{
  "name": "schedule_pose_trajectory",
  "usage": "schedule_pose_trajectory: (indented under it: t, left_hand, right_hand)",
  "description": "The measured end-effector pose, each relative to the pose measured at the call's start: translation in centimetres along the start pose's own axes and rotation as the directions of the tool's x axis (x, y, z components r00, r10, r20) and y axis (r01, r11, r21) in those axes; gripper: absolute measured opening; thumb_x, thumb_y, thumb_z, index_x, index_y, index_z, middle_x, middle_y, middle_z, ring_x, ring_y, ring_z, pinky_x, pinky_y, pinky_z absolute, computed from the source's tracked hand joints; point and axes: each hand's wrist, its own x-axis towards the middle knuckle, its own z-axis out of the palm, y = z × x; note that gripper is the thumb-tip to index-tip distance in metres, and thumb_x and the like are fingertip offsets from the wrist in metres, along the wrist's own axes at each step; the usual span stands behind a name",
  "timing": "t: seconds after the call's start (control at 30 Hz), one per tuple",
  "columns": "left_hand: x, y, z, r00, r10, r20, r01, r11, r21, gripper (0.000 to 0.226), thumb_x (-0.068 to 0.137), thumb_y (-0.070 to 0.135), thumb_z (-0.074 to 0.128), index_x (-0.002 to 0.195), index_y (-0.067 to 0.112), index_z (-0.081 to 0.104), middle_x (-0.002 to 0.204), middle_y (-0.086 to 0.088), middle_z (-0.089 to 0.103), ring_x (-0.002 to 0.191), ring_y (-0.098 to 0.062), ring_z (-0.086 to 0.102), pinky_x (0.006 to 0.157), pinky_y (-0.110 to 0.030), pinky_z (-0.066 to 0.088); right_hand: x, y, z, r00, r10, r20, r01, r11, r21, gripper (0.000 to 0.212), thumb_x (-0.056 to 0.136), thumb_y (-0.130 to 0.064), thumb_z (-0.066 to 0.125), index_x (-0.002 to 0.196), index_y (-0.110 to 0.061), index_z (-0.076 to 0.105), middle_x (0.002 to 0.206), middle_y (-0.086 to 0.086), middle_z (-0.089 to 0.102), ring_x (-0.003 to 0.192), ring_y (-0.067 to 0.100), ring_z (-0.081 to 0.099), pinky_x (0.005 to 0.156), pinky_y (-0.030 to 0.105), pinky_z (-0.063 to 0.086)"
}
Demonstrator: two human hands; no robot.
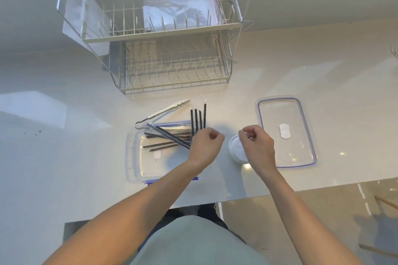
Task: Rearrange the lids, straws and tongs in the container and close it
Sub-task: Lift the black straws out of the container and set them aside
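A clear container with blue clips sits on the counter and holds several black straws lying crosswise. My left hand is over its right end and grips several more black straws that point away from me. White tongs lie just behind the container, their loop end touching its far rim. A stack of white cup lids stands between container and container lid, partly under my right hand, whose fingers are curled with nothing visible in them. The clear container lid with a blue seal lies flat to the right.
A two-tier wire dish rack stands behind the work spot, with a clear zip bag on its top tier. The counter's front edge runs just below the container. Wooden furniture legs show at the lower right on the floor.
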Motion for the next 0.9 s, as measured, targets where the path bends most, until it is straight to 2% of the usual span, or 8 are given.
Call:
schedule_pose_trajectory:
  t: [0.1,0.27,0.43,0.53,0.63,0.7,0.8,0.9]
  left_hand:
    - [-0.2,-2.4,-3.0,0.992,-0.099,-0.075,0.095,0.994,-0.058,0.020,0.091,0.023,0.060,0.089,0.007,0.071,0.078,-0.007,0.071,0.068,-0.018,0.061,0.053,-0.023,0.048]
    - [0.4,-6.6,-6.5,0.953,-0.266,-0.146,0.243,0.957,-0.159,0.021,0.095,0.027,0.063,0.080,0.013,0.059,0.082,-0.008,0.058,0.077,-0.022,0.056,0.076,-0.037,0.052]
    - [1.1,-8.3,-8.5,0.931,-0.340,-0.134,0.293,0.913,-0.284,0.050,0.091,0.047,0.066,0.116,0.004,0.067,0.112,-0.018,0.069,0.102,-0.033,0.065,0.096,-0.046,0.056]
    - [1.3,-8.0,-8.8,0.968,-0.230,-0.097,0.195,0.939,-0.282,0.035,0.095,0.043,0.065,0.114,0.014,0.069,0.108,-0.003,0.071,0.104,-0.024,0.067,0.100,-0.048,0.055]
    - [1.4,-7.5,-8.9,0.987,-0.159,0.012,0.155,0.937,-0.313,0.026,0.097,0.036,0.065,0.111,0.015,0.072,0.108,-0.003,0.074,0.109,-0.024,0.068,0.098,-0.046,0.057]
    - [1.5,-7.6,-8.9,0.983,-0.169,0.070,0.183,0.903,-0.389,0.032,0.095,0.037,0.069,0.111,0.011,0.073,0.110,-0.010,0.075,0.109,-0.024,0.070,0.095,-0.044,0.059]
    - [1.7,-8.5,-9.3,0.975,-0.223,0.012,0.208,0.886,-0.415,0.033,0.095,0.034,0.070,0.110,0.005,0.070,0.100,-0.013,0.076,0.095,-0.026,0.073,0.087,-0.040,0.062]
    - [1.8,-9.9,-10.0,0.944,-0.322,-0.068,0.267,0.870,-0.415,0.038,0.098,0.035,0.061,0.107,-0.001,0.068,0.086,-0.010,0.070,0.077,-0.022,0.065,0.081,-0.045,0.061]
  right_hand:
    - [-1.2,-2.5,2.1,0.990,-0.100,0.104,0.103,0.994,-0.030,0.008,0.095,-0.025,0.065,0.091,-0.022,0.071,0.086,-0.011,0.071,0.077,0.004,0.063,0.065,0.017,0.046]
    - [-3.0,-4.8,6.0,0.946,-0.146,0.289,0.210,0.956,-0.204,0.018,0.097,-0.028,0.061,0.095,-0.016,0.074,0.086,-0.006,0.073,0.079,0.015,0.069,0.071,0.031,0.055]
    - [-3.8,-5.4,9.6,0.915,0.000,0.403,0.195,0.875,-0.443,0.022,0.093,-0.028,0.058,0.082,-0.009,0.058,0.080,0.011,0.071,0.072,0.032,0.071,0.068,0.040,0.059]
    - [-4.0,-5.2,11.4,0.901,0.034,0.432,0.173,0.885,-0.433,0.016,0.091,-0.026,0.060,0.095,-0.011,0.057,0.084,0.011,0.073,0.069,0.029,0.072,0.069,0.039,0.060]
    - [-4.2,-4.7,12.7,0.890,-0.025,0.455,0.194,0.925,-0.328,0.029,0.095,-0.017,0.058,0.122,-0.010,0.060,0.109,0.008,0.073,0.095,0.028,0.071,0.079,0.036,0.055]
    - [-4.5,-4.4,13.3,0.846,-0.076,0.528,0.271,0.914,-0.303,0.039,0.096,-0.006,0.052,0.134,-0.013,0.062,0.120,0.006,0.071,0.109,0.026,0.066,0.084,0.029,0.047]
    - [-5.0,-3.7,14.0,0.769,-0.103,0.631,0.338,0.903,-0.265,0.045,0.099,-0.003,0.046,0.139,-0.018,0.062,0.113,-0.002,0.070,0.099,0.020,0.063,0.078,0.020,0.044]
    - [-5.1,-3.5,14.4,0.747,-0.110,0.656,0.378,0.881,-0.283,0.046,0.100,-0.003,0.044,0.133,-0.020,0.071,0.113,-0.002,0.072,0.102,0.019,0.064,0.084,0.023,0.047]
